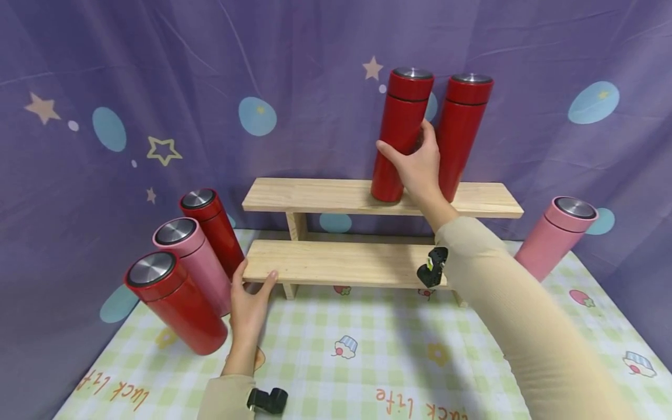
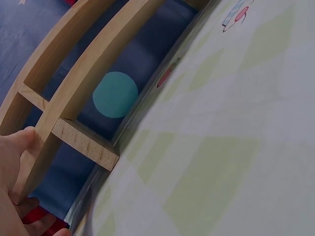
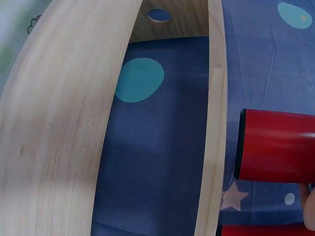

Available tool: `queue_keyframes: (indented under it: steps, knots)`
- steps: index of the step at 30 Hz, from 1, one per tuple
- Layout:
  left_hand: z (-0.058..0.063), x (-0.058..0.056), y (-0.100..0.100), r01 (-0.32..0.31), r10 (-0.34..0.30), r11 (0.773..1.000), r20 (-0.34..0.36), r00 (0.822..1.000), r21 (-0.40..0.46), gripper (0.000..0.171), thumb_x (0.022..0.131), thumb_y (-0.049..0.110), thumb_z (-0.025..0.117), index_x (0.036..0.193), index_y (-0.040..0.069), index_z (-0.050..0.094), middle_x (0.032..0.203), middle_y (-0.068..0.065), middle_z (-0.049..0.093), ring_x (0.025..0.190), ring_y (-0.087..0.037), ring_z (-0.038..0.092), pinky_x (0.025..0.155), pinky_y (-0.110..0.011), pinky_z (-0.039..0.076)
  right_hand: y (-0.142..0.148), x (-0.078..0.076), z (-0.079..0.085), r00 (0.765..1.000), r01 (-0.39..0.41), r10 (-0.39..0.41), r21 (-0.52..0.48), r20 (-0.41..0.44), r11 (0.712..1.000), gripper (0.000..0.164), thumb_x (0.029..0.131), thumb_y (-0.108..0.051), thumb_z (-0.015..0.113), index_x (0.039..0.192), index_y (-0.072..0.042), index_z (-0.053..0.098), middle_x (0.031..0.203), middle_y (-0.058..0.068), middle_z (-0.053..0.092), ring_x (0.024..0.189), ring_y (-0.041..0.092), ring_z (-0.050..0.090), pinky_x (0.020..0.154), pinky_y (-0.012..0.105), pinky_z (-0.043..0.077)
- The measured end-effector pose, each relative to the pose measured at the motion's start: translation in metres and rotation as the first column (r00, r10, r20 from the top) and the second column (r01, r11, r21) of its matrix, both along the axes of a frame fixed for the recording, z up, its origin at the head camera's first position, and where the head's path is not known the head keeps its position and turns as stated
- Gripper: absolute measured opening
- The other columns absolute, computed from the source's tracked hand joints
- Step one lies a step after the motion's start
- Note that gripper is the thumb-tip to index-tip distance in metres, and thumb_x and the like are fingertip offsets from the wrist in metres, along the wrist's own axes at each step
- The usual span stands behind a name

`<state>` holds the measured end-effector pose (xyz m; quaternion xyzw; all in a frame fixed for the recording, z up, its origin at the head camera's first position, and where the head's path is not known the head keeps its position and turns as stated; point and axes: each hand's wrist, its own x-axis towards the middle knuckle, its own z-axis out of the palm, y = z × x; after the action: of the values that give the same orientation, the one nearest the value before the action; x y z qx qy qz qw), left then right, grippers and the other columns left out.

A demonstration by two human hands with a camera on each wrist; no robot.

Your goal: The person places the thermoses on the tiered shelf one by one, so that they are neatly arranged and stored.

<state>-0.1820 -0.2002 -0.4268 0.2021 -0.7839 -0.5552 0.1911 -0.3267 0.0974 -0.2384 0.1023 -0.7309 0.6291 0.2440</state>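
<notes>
On the wooden shelf (image 1: 315,195), two tall red thermos bottles (image 1: 401,116) appear at the upper board. My right hand (image 1: 420,166) grips the left one, thumb on its left side and fingers on its right. Its base is right at the board; in the right wrist view the gripped thermos (image 3: 278,146) lies close past the board edge. The other red thermos (image 1: 467,128) stands just right of that hand. My left hand (image 1: 249,309) holds the left end of the lower board (image 1: 336,262), its thumb at the front edge, as the left wrist view also shows.
Left of the shelf stand a red thermos (image 1: 210,227), a pink thermos (image 1: 194,262) and another red thermos (image 1: 178,303). One more pink thermos (image 1: 556,236) is at the right. A checked cloth (image 1: 388,361) covers the table, and a purple curtain (image 1: 315,58) hangs behind.
</notes>
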Motion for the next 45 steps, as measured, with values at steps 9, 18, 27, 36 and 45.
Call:
queue_keyframes:
  steps: [9, 18, 27, 36, 45]
  knots:
    - [0.003, 0.0, 0.0, -0.002, 0.002, 1.0, -0.011, 1.0, 0.009, 0.086, 0.088, 0.041, 0.075, 0.156, 0.016, 0.029, 0.155, -0.016, 0.035, 0.137, -0.036, 0.038, 0.109, -0.059, 0.027, -0.003, -0.01, 0.0, 0.999, 0.023, -0.024, 0.028, 0.038, 0.999, 0.083, 0.081, -0.033, 0.082, 0.148, -0.014, 0.036, 0.136, 0.003, 0.052, 0.122, 0.015, 0.05, 0.099, 0.032, 0.045]
    - [0.002, -0.001, 0.0, -0.004, 0.004, 1.0, -0.003, 1.0, 0.009, 0.086, 0.087, 0.042, 0.075, 0.156, 0.017, 0.03, 0.156, -0.014, 0.034, 0.138, -0.035, 0.037, 0.109, -0.059, 0.027, 0.0, -0.013, -0.003, 0.999, 0.014, -0.017, 0.052, 0.049, 0.999, 0.082, 0.081, -0.033, 0.081, 0.148, -0.015, 0.036, 0.136, 0.003, 0.053, 0.121, 0.015, 0.051, 0.099, 0.032, 0.045]
    - [0.002, -0.001, 0.001, 0.001, -0.001, 1.0, 0.005, 1.0, 0.014, 0.085, 0.088, 0.041, 0.075, 0.156, 0.017, 0.03, 0.156, -0.014, 0.035, 0.138, -0.035, 0.037, 0.11, -0.059, 0.026, -0.002, -0.014, -0.004, 0.998, 0.006, -0.011, 0.075, 0.065, 0.997, 0.084, 0.082, -0.033, 0.081, 0.149, -0.015, 0.035, 0.136, 0.004, 0.054, 0.121, 0.016, 0.052, 0.099, 0.032, 0.045]
    - [0.001, -0.001, 0.001, 0.0, 0.0, 1.0, 0.007, 1.0, 0.018, 0.087, 0.087, 0.042, 0.075, 0.156, 0.016, 0.029, 0.156, -0.014, 0.034, 0.138, -0.036, 0.037, 0.109, -0.059, 0.028, -0.003, -0.013, -0.006, 0.997, -0.021, 0.016, 0.067, 0.072, 0.998, 0.085, 0.083, -0.032, 0.08, 0.151, -0.017, 0.033, 0.139, 0.003, 0.052, 0.123, 0.015, 0.05, 0.102, 0.032, 0.043]
    - [0.001, -0.002, 0.0, -0.007, 0.007, 1.0, 0.006, 1.0, 0.01, 0.085, 0.088, 0.041, 0.075, 0.156, 0.017, 0.03, 0.156, -0.014, 0.034, 0.139, -0.035, 0.037, 0.11, -0.058, 0.027, 0.004, -0.002, -0.005, 0.996, -0.067, 0.07, -0.054, 0.051, 0.996, 0.082, 0.086, -0.022, 0.077, 0.155, -0.015, 0.033, 0.15, 0.005, 0.046, 0.133, 0.018, 0.046, 0.107, 0.031, 0.039]
